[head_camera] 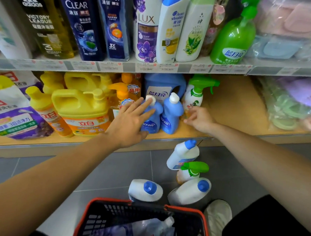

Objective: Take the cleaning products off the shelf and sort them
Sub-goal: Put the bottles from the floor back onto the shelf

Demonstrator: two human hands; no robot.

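Red-rimmed basket (186,210) sits nearest, with white bottles (145,190) on the floor beyond it. The left hand (129,123) is spread wide with straight fingers, reaching over a small blue bottle (150,126) on the lower shelf (236,110). A twin bottle (170,117) stands just right of that grip. The right hand (200,121) is loosely curled and holds nothing, beside the spray bottle (195,97). Best to wrap the blue bottle's waist below the cap and lift straight up, sparing the twin.

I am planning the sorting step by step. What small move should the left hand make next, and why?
Probably curl the left hand round the left blue bottle: its fingers lie straight against it, gripping nothing, and the bottle stands on the lower shelf.
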